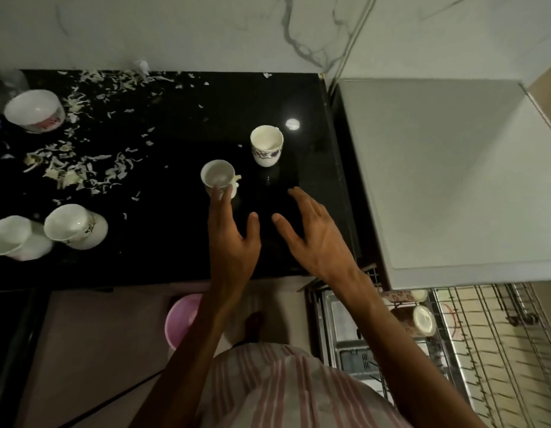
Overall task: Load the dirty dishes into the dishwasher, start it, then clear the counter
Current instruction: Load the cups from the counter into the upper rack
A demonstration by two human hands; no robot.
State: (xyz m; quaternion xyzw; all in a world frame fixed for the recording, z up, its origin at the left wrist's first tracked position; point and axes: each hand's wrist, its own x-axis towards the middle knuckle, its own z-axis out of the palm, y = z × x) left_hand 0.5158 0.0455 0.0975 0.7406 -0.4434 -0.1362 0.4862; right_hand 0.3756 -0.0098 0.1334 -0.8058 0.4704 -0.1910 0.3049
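Two hands reach over the black counter (181, 242), and neither one holds anything. The left hand (234, 242) has straight fingers, and its fingertips (220, 193) touch the near side of a small white cup (218, 177) that stands upright with its handle to the right. The right hand (314, 239) is spread and relaxed, above the glossy counter, apart from every dish. Beyond it stands a floral cup (266, 148), upright, white with a purple pattern on its wall and a chipped-looking rim; it is near the small cup but not touching it.

To the left, well apart from the hands, many pale vegetable scraps (82, 162) lie scattered on the dark surface. A white bowl (34, 111) with a red mark stands at the far left. At the near left edge two white cups (73, 227) are together, and they seem to touch.

On the right of the counter is a grey flat top (422, 174), smooth and matte. Under it the wire rack (484, 335) of the open dishwasher shows, made of thin metal bars, and a patterned cup (419, 319) lies on its side in it, with another one just behind. On the floor near the person stands a pink bucket (181, 319). The wall behind is white marble with grey veins.
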